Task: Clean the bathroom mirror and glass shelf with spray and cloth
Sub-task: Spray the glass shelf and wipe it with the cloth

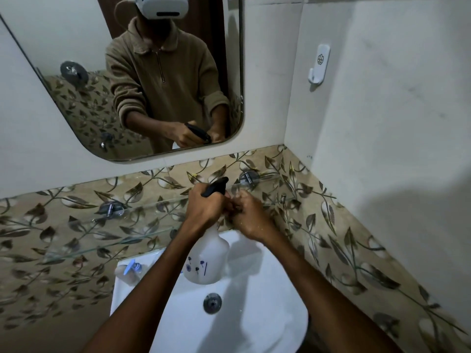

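Observation:
A white translucent spray bottle point(207, 261) with a black trigger head hangs over the sink, tilted a little. My left hand point(206, 207) grips its neck just under the trigger. My right hand point(248, 215) is closed at the nozzle side of the head, fingers blurred. The mirror point(76, 80) with rounded corners hangs on the wall above and reflects a person holding the bottle. The glass shelf point(102, 240) runs along the leaf-patterned tiles on chrome brackets, left of my hands. No cloth is in view.
A white sink point(267, 314) with a chrome drain point(212, 303) lies below the bottle. A blue-handled tap point(131, 267) sits at the sink's left rear. A white wall hook point(319, 64) is stuck on the right of the mirror. The corner wall stands close on the right.

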